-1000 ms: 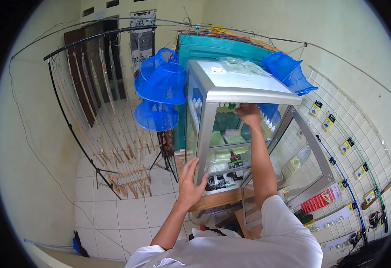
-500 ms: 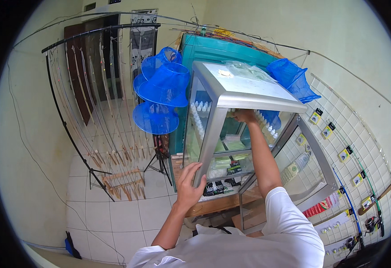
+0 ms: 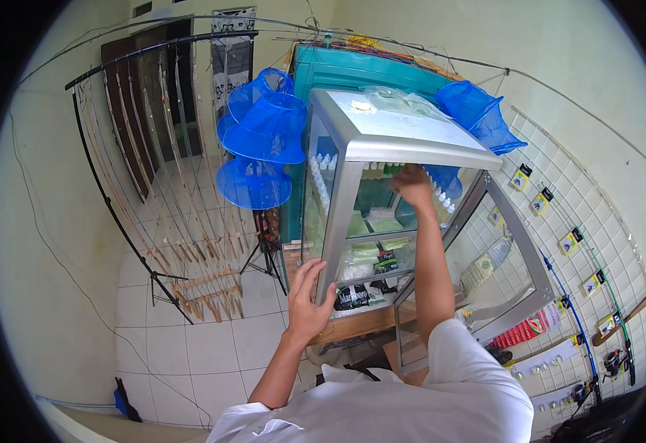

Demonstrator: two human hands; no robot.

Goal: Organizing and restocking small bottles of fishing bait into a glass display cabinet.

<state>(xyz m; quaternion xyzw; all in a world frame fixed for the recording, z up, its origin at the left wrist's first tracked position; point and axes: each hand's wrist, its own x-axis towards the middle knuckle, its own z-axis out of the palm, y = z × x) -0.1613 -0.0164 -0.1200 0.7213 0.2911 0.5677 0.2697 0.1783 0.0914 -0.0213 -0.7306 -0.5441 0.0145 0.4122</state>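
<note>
A glass display cabinet (image 3: pixel 342 221) with silver metal framing stands before me, its glass door (image 3: pixel 518 306) swung out to the right. My left hand (image 3: pixel 310 301) rests against the cabinet's front left corner post, fingers extended and thumb apart. My right hand (image 3: pixel 413 186) is inside the upper compartment, near the row of small bottles (image 3: pixel 382 168) along the back. Its fingers are curled together; whatever they may hold is hidden. More small white-capped bottles (image 3: pixel 320 184) line the left side, and others (image 3: pixel 441 193) the right. Packets (image 3: pixel 385 260) lie on the shelf below.
Blue mesh nets (image 3: pixel 267 133) hang left of the cabinet, another (image 3: pixel 478 114) at its right. A teal cupboard (image 3: pixel 367 65) stands behind. Fishing rods (image 3: pixel 168 148) hang on a black rack at left. A white wire grid (image 3: pixel 559 184) carries small packages and reels at right.
My right hand has drawn slightly back from the rear bottles, and its curled fingers show more. The left hand stays at the corner post. The whole view has shifted a little.
</note>
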